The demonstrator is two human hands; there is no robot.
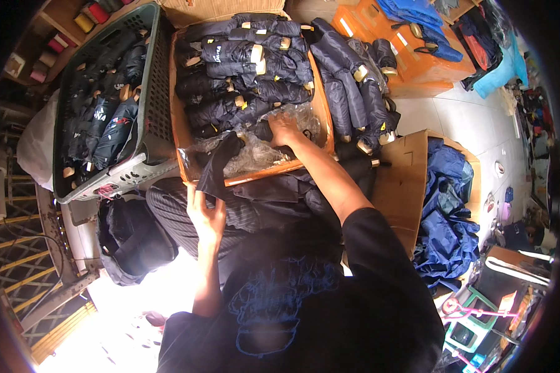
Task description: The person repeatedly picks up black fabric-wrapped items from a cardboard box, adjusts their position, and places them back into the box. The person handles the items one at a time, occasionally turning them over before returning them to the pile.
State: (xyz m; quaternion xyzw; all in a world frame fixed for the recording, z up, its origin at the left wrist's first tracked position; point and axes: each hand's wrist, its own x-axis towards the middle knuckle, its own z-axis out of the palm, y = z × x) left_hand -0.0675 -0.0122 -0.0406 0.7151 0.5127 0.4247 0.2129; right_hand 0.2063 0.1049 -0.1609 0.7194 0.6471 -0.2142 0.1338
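A cardboard box (328, 118) in front of me holds several folded black umbrellas (233, 50) with short pale handles, laid in rows. Crumpled clear plastic (249, 152) covers part of its near end. My left hand (205, 214) is below the box's near edge, fingers closed on a long black fabric sleeve (214, 168) that slants up over the rim. Inside the box, my right hand (284, 129) reaches down at the plastic, its fingers curled beside a dark bundle. What lies under those fingers is mostly hidden.
To the left stands a grey-green plastic crate (158, 93) filled with folded umbrellas. More umbrellas (348, 81) are piled right of the box, near an orange wooden cabinet (417, 59). An open carton (404, 186) with blue fabric (445, 211) sits at the right. A black bag (134, 239) lies lower left.
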